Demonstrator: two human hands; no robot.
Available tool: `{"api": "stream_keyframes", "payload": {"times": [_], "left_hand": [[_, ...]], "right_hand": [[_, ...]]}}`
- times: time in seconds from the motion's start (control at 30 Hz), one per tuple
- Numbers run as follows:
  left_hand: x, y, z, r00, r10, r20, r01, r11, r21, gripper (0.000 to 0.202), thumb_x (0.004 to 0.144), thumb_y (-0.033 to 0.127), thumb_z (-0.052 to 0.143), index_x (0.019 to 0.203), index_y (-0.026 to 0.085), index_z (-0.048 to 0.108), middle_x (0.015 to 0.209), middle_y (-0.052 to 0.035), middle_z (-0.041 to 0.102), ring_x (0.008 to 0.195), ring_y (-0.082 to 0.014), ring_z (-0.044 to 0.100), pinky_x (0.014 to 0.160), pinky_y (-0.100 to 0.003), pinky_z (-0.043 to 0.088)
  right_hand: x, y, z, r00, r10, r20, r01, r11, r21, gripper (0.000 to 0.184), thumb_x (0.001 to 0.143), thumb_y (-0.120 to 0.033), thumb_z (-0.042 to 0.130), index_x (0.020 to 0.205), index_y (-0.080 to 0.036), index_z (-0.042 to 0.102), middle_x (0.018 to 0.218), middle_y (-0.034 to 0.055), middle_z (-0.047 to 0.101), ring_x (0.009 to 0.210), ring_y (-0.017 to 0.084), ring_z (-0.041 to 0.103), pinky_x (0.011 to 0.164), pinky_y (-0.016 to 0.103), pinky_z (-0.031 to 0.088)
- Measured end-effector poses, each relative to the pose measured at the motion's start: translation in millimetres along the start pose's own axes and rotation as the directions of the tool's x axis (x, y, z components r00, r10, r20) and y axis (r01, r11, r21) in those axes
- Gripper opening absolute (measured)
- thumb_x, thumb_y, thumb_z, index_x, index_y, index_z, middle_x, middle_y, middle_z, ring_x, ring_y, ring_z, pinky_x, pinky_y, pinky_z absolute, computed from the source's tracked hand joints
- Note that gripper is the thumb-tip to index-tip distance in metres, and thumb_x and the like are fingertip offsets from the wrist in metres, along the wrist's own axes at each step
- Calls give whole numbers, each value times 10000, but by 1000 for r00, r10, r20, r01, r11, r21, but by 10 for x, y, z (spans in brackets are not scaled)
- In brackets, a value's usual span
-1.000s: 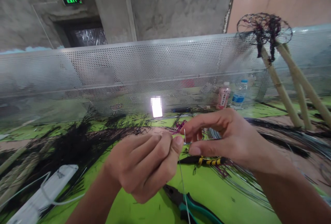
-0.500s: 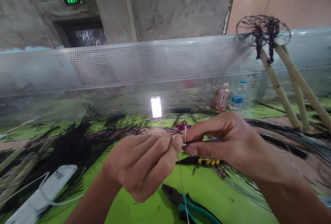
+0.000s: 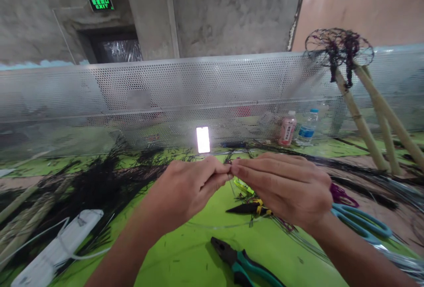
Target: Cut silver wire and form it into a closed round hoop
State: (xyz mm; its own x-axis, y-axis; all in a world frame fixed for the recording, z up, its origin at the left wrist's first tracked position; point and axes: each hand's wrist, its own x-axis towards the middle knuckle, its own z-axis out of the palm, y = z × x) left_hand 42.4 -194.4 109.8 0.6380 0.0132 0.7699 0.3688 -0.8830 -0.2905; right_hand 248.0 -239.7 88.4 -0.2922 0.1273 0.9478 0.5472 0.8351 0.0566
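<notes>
My left hand and my right hand meet at the fingertips in the middle of the view. Both pinch closed around the thin pale wire, whose held part the fingers mostly cover. Below them a faint pale arc of wire curves over the green tabletop. Beneath my right hand lie pointed pliers with yellow-and-black handles, partly covered by the fingers. Nearer to me rest the teal-handled pliers, their jaws pointing up and left.
Blue-handled scissors lie by my right forearm, near purple strands and wire coils. On the left are a white power strip and dark bristly strands. A lit phone, two bottles and a perforated metal panel stand behind.
My right hand has turned, its fingers now stretched forward and its back facing up. The wire strand hanging below my left hand no longer shows there. The scissors have come into view.
</notes>
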Motion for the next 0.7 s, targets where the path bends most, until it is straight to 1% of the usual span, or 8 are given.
{"api": "stream_keyframes", "payload": {"times": [0.07, 0.1, 0.17, 0.23, 0.33, 0.53, 0.63, 0.7], "left_hand": [[1, -43, 9, 995, 82, -49, -79, 996, 47, 217, 1059, 251, 476, 899, 158, 590, 648, 40, 704, 483, -82, 643, 440, -200, 481], [0, -65, 13, 986, 148, -79, -141, 986, 88, 181, 1044, 201, 498, 897, 145, 587, 691, 15, 724, 535, -98, 671, 472, -206, 513], [-3, -96, 14, 953, 288, -95, -271, 950, 155, 128, 1008, 114, 519, 909, 110, 600, 771, -49, 752, 663, -145, 724, 565, -241, 585], [-11, -98, 4, 912, 399, -91, -374, 903, 210, 107, 975, 65, 532, 939, 53, 631, 808, -111, 755, 754, -197, 749, 638, -290, 627], [-42, -46, -31, 877, 476, -71, -442, 855, 270, 132, 949, 52, 564, 992, -18, 668, 865, -173, 763, 805, -250, 761, 659, -337, 645], [-95, 70, -118, 916, 400, 36, -397, 886, 238, 175, 968, 42, 536, 1063, 8, 678, 1007, -175, 779, 924, -258, 759, 749, -376, 647], [-65, 71, -103, 903, 429, 37, -425, 875, 229, 187, 978, 58, 524, 1067, -2, 677, 974, -164, 784, 887, -250, 763, 737, -368, 647], [-41, 59, -75, 894, 448, 18, -441, 872, 214, 194, 988, 70, 508, 1055, -10, 672, 928, -154, 783, 847, -237, 761, 720, -355, 645]], "right_hand": [[7, 8, -24, 988, 148, 46, -152, 982, 108, 299, 855, -64, 698, 1065, -266, 765, 946, 20, 791, 819, 166, 744, 693, 280, 618], [12, 8, -40, 958, 266, 103, -282, 939, 195, 247, 879, -124, 698, 1072, -267, 755, 896, 10, 776, 767, 149, 720, 642, 258, 592], [23, 2, -79, 862, 438, 255, -503, 798, 332, 166, 916, -269, 685, 1074, -247, 731, 758, -10, 697, 628, 110, 616, 521, 220, 488], [33, -13, -118, 794, 495, 352, -605, 698, 383, 161, 923, -344, 674, 1023, -223, 709, 691, -24, 608, 574, 90, 508, 480, 213, 391], [51, -50, -162, 732, 539, 416, -678, 637, 367, 105, 903, -319, 697, 912, -216, 675, 728, -22, 587, 623, 90, 491, 519, 217, 371], [76, -115, -228, 610, 569, 552, -785, 526, 326, 110, 851, -295, 745, 853, -228, 657, 739, -41, 544, 638, 88, 442, 541, 211, 372], [80, -129, -248, 589, 597, 545, -799, 531, 282, 103, 816, -243, 764, 823, -228, 662, 731, -52, 554, 638, 80, 445, 546, 195, 384], [90, -139, -247, 612, 600, 515, -779, 571, 261, 88, 811, -206, 747, 803, -226, 661, 730, -56, 573, 635, 76, 456, 549, 187, 397]]}}
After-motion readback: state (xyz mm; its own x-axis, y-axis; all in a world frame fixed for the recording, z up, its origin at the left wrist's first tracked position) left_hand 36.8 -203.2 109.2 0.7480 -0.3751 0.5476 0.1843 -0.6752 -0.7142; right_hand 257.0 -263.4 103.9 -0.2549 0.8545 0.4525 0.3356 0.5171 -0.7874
